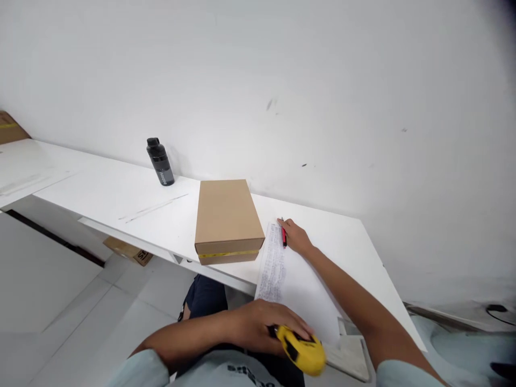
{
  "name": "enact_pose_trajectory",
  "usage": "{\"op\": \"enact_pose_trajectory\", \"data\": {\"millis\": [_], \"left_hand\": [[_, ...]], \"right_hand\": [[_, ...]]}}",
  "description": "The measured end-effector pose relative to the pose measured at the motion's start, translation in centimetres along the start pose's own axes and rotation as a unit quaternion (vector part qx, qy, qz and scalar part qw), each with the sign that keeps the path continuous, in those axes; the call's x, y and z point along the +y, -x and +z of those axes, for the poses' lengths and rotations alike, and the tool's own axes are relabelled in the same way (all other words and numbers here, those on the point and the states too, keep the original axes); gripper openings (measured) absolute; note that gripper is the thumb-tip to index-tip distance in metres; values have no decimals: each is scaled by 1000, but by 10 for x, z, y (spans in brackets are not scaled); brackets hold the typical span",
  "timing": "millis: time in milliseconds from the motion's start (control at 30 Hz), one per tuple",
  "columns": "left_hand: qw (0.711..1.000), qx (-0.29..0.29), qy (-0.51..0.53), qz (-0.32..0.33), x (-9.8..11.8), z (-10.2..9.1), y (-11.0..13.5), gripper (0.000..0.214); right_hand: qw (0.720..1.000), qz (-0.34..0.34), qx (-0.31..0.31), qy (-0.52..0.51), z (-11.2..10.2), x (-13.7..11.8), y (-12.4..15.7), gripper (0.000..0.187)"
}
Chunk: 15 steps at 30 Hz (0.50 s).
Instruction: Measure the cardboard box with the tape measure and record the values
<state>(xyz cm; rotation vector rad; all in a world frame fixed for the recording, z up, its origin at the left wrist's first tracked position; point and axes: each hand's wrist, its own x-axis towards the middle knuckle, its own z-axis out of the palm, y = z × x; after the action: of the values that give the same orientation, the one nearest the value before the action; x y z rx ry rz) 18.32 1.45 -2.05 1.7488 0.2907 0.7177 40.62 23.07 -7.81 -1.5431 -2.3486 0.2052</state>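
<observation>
My left hand [268,325], near my body at the bottom of the view, is closed around a yellow-and-black tape measure [302,349], slightly blurred. On the table, my right hand [296,236] has its fingers closed on one end of a red pen [284,236] with a black end. Beneath that pen lies a large white sheet of paper [306,285], its left strip covered in handwriting. The sheet reaches over the table's front edge. To the left of the paper sits a closed brown cardboard box [228,215] with a yellow strip along its front side.
A dark bottle [160,162] stands upright by the wall, left of the box. Another cardboard box [12,128] is at the far left of the white table [105,185]. Below, a carton [128,250] lies on the floor. A cable [497,310] shows at right.
</observation>
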Motion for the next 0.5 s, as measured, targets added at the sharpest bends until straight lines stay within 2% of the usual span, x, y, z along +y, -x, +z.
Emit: {"op": "enact_pose_trajectory", "data": {"millis": [67,100,200,267,367,400,467,500], "left_hand": [[987,132,64,-65,13,3,41,40],[969,202,95,-105,17,5,60,42],[885,392,149,-201,22,14,107,45],[828,490,153,-226,21,22,130,47],[758,588,154,-236,17,32,150,53],[745,604,153,-237,15,34,151,56],[741,611,153,-232,11,35,146,60],[750,604,152,-224,10,34,141,63]], "right_hand": [[999,0,-44,22,-5,-2,-6,55],[998,-2,-63,28,-8,-3,-10,56],[994,-8,-101,36,-22,-9,-16,61],[994,-13,-103,37,-32,-21,-11,64],[996,-63,-62,-15,-45,-60,27,59],[988,-112,-26,-102,-47,-78,48,53],[951,-184,-12,-247,-46,-114,94,49],[938,-208,-18,-276,-43,-131,117,52]]}}
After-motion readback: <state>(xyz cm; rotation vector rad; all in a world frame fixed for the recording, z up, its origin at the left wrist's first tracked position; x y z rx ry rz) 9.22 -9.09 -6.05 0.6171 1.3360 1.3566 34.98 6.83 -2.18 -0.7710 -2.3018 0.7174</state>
